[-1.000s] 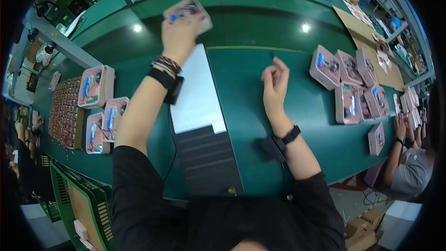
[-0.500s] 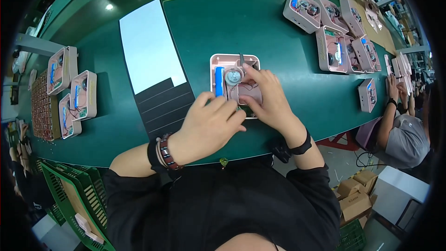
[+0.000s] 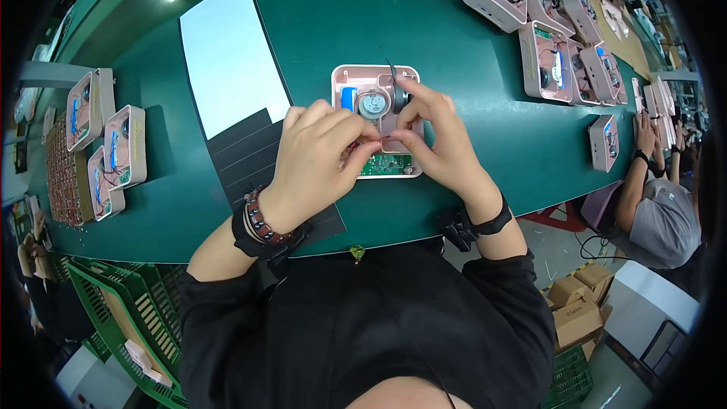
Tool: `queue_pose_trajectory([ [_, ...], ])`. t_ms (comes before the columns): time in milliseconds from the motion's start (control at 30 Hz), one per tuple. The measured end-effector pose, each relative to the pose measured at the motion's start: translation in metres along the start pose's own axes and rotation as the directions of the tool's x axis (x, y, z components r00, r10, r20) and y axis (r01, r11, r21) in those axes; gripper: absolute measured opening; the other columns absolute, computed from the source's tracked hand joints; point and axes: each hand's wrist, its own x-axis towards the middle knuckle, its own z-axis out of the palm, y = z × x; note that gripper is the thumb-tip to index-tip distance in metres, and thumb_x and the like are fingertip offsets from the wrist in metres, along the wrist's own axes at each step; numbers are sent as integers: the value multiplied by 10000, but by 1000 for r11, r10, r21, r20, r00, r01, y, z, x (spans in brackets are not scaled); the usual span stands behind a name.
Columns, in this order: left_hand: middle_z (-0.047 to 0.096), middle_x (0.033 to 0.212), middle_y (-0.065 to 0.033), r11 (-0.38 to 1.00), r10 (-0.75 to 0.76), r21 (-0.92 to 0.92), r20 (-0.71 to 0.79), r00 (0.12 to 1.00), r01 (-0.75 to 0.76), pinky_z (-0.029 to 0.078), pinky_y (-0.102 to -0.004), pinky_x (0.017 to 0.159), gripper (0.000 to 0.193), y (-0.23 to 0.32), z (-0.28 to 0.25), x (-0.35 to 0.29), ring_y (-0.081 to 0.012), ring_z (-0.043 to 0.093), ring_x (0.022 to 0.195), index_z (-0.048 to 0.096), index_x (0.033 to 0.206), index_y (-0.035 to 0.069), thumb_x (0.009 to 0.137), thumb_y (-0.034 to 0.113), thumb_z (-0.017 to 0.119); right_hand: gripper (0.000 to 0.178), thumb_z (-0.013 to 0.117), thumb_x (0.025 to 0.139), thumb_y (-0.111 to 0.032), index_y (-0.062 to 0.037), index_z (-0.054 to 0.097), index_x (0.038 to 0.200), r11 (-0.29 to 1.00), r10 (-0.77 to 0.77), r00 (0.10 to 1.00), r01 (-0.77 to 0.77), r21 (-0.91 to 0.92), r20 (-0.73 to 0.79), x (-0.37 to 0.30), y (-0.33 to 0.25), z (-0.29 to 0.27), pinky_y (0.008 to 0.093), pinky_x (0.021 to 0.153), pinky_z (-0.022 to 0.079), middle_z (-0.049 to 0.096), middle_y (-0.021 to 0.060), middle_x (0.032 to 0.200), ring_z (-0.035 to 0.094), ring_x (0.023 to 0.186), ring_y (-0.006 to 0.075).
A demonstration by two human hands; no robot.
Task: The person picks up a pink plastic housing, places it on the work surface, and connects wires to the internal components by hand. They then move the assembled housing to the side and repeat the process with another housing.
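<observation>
A pink open device shell (image 3: 344, 77) lies flat on the green table (image 3: 424, 23) in front of me. Inside it I see a blue cylinder, a round silver part (image 3: 372, 104) and a green circuit board (image 3: 386, 164). My left hand (image 3: 314, 151) rests on the shell's left side, fingertips pinched near the centre. My right hand (image 3: 435, 136) covers its right side, fingers pinched against the left fingertips over the shell. What the fingertips pinch is too small to tell.
A white sheet (image 3: 227, 57) and dark foam pads (image 3: 250, 159) lie left of the shell. More pink shells stand at the far left (image 3: 125, 144) and upper right (image 3: 549, 53). A green crate (image 3: 129, 318) sits lower left. Another person (image 3: 659, 204) works at the right.
A second ago my left hand held the shell up far over the table. Half a second ago it lay before me; now both hands sit closer together over it.
</observation>
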Motion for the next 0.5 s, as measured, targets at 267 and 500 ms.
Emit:
queue_pose_trajectory([
  [267, 568, 732, 55, 997, 13, 79, -125, 992, -3, 318, -318, 682, 50, -3, 7, -6, -158, 488, 715, 652, 806, 149, 780, 144, 694, 675, 691, 782, -8, -118, 407, 1384, 991, 25, 1000, -25, -131, 2, -3, -2, 4, 350, 911, 310, 568, -29, 736, 554, 696, 130],
  [500, 570, 728, 48, 992, -22, 119, -122, 992, 37, 319, -323, 678, 53, 1, 8, -4, -163, 491, 716, 643, 796, 143, 775, 140, 692, 524, 693, 767, 19, -80, 516, 1250, 982, 96, 995, -94, -162, 4, 0, -11, 1, 328, 882, 336, 560, 7, 837, 537, 767, 141],
])
